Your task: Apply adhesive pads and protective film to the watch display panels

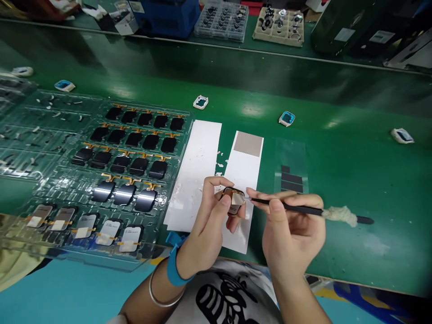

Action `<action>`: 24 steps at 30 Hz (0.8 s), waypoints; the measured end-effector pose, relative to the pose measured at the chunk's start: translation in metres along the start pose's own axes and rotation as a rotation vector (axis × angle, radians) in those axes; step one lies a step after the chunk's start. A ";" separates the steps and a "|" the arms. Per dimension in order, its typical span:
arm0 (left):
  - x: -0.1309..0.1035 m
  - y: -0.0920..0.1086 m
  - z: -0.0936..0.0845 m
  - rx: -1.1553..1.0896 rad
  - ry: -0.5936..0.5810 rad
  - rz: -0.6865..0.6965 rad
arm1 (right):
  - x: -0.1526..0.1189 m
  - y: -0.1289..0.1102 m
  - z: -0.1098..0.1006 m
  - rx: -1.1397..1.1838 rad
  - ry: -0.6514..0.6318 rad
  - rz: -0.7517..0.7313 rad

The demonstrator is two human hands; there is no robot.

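Note:
Over the white paper strips, my left hand (211,225) grips a small watch screen module (235,201) by its edges, thumb on top and fingers around it. Its back faces up, showing a pale film patch and a brown part. My right hand (293,229) is closed like a pen grip on black tweezers (303,209), with whitish material wrapped around their rear part. The fine tip meets the right edge of the module; whether it pinches anything is too small to tell.
On the left, a clear plastic tray (130,265) holds several rows of screen modules. White strips (202,148) with scraps lie centrally, beside a sheet of dark strips (292,180). Several watch cases (287,118) are spaced along the green bench. Parts boxes (278,27) stand on the rear shelf.

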State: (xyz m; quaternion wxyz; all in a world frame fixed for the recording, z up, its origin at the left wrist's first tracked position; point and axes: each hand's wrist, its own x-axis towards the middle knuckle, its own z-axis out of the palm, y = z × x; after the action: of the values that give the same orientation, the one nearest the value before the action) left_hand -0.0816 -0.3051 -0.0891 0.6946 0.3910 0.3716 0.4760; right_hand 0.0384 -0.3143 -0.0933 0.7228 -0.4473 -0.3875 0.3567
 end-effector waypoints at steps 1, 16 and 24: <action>0.000 0.000 0.001 0.000 -0.009 0.009 | -0.001 0.002 0.002 0.005 0.006 -0.011; 0.002 -0.011 0.005 -0.007 0.000 0.135 | -0.002 0.005 0.004 -0.027 0.021 -0.052; -0.002 -0.010 0.004 -0.018 -0.023 0.095 | -0.005 0.003 0.004 -0.057 0.043 -0.016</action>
State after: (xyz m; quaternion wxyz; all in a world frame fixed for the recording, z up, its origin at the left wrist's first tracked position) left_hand -0.0749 -0.3097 -0.0963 0.6788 0.4076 0.3403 0.5072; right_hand 0.0315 -0.3162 -0.0964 0.7208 -0.4721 -0.3855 0.3300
